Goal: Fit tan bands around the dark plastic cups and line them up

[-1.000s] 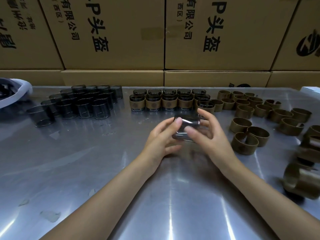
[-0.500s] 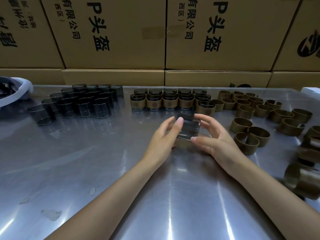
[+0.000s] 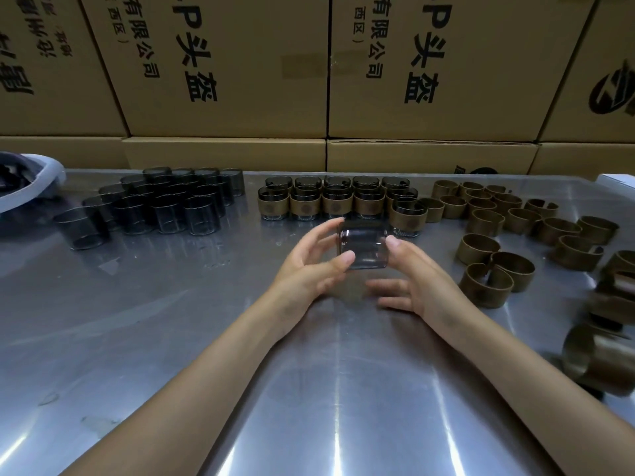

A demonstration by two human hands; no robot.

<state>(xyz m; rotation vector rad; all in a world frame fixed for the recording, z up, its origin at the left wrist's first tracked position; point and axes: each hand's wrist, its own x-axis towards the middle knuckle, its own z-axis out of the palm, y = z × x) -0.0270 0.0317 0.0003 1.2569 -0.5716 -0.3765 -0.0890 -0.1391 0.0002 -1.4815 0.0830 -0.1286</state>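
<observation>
Two hands hold one dark plastic cup [image 3: 363,248] just above the middle of the shiny metal table [image 3: 137,321]. The left hand [image 3: 311,269] pinches its left side with thumb and fingers. The right hand [image 3: 412,280] grips its right side, thumb on top. No band is on this cup. Bare dark cups [image 3: 165,204] stand near the far left edge. Cups with tan bands [image 3: 338,202] sit in rows at the far middle. Loose tan bands [image 3: 508,228] lie along the right side. Cardboard boxes [image 3: 240,70] stand behind the table.
</observation>
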